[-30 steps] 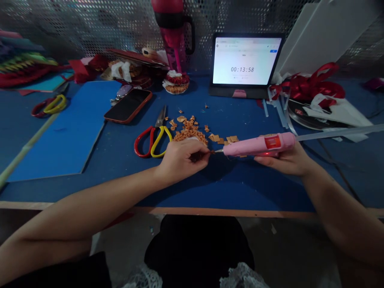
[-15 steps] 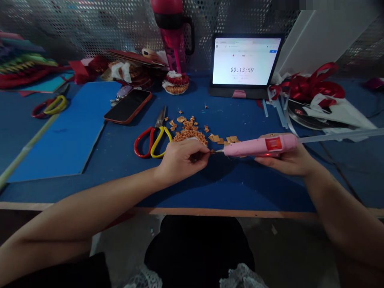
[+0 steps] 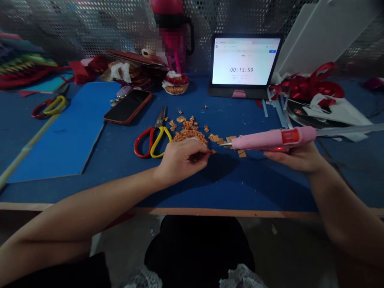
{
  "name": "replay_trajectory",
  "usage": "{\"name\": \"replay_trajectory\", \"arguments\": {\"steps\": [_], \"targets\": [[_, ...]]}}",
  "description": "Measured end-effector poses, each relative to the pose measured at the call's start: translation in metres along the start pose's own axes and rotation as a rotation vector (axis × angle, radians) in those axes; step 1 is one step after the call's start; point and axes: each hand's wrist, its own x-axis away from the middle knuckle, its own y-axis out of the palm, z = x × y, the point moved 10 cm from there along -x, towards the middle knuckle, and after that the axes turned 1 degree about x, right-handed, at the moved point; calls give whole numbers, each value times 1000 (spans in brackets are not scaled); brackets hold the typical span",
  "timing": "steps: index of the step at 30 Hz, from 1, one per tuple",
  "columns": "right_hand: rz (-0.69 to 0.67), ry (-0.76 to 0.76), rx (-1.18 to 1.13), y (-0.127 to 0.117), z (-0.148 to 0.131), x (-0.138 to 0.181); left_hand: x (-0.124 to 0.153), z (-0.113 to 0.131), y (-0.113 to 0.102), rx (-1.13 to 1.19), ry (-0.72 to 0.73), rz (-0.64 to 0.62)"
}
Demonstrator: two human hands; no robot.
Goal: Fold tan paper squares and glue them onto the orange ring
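A small brown scrap (image 3: 213,151) is pinched by the left hand (image 3: 181,160), just off the tip of a glue gun (image 3: 270,140) gripped by the right hand (image 3: 303,158) at three o'clock, gluing apparently being in hand and a steady pinch called for.

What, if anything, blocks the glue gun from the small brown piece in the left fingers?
Nothing visible: only a gap separates the nozzle of the glue gun from the brown piece at the left fingers.
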Motion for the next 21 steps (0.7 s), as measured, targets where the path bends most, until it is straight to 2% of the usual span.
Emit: {"name": "replay_trajectory", "arguments": {"steps": [5, 11, 21], "targets": [[-37, -23, -23, 5, -5, -3, 0, 0, 1, -2, 7, -10], [-142, -57, -68, 19, -14, -9, -1, 1, 2, 10, 7, -22], [-146, -66, -31, 19, -16, -10, 0, -1, 4, -2, 0, -35]]}}
